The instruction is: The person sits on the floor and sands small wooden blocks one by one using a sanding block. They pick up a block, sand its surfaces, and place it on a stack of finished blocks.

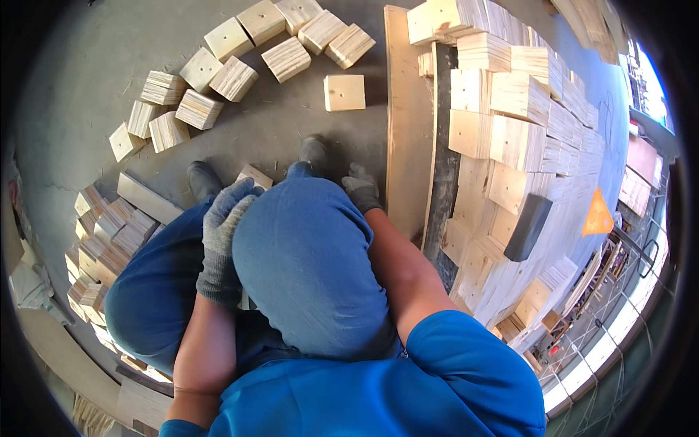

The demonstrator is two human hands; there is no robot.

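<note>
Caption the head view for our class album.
Gloved left hand and right hand flank a bent knee; wooden blocks lie on the floor.

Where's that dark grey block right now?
In the head view, the dark grey block is on the right side, lying on the stacked wooden blocks, to the left of the orange triangle.

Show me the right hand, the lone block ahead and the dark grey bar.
Right hand [362, 189], head view: middle of glove.
Lone block [345, 92], head view: pale face.
Dark grey bar [528, 228], head view: long side.
</note>
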